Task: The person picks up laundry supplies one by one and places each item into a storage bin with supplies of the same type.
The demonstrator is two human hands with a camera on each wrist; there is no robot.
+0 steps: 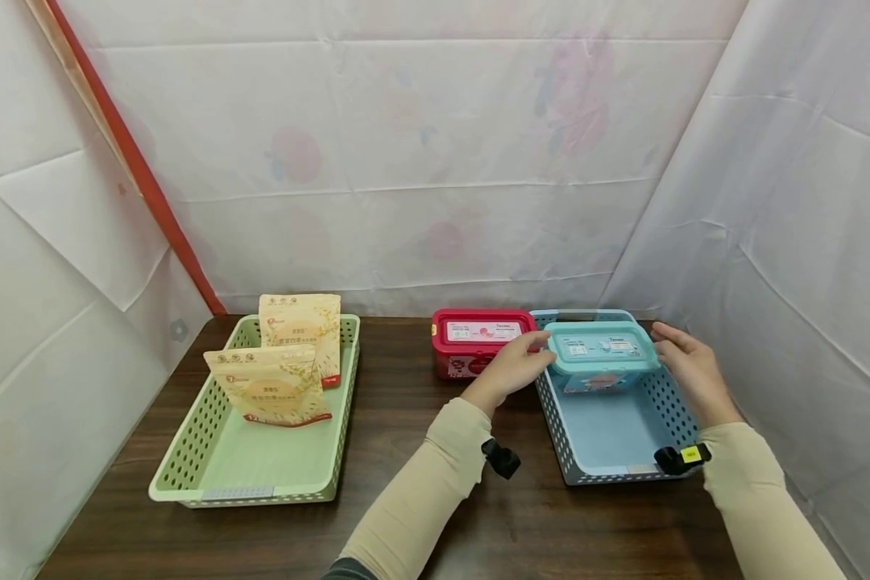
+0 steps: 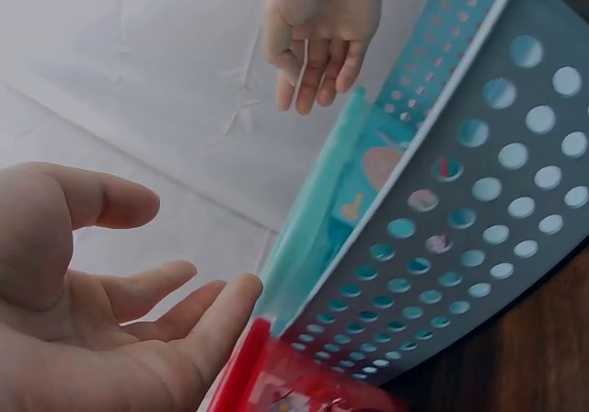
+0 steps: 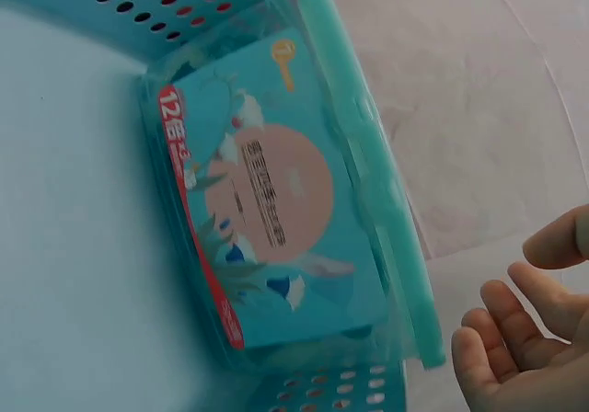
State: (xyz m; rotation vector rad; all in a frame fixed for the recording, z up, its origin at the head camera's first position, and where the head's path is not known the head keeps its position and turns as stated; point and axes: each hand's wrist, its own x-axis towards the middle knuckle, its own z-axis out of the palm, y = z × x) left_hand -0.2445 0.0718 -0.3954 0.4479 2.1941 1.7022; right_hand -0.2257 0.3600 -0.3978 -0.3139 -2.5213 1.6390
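Tub, teal-lidded, is sitting at the far end of the blue basket, relaxed, empty left hand and right hand flanking it, left contact unclear, so settling should be needing even guidance.

Forearms: two, sleeved, extended forward. Left hand: fingers relaxed, parted. Right hand: fingers loosely bent; palm, partly cropped in wrist view, apparently inward.

Two pale yellow pouches sit in a green basket on a dark wooden table.
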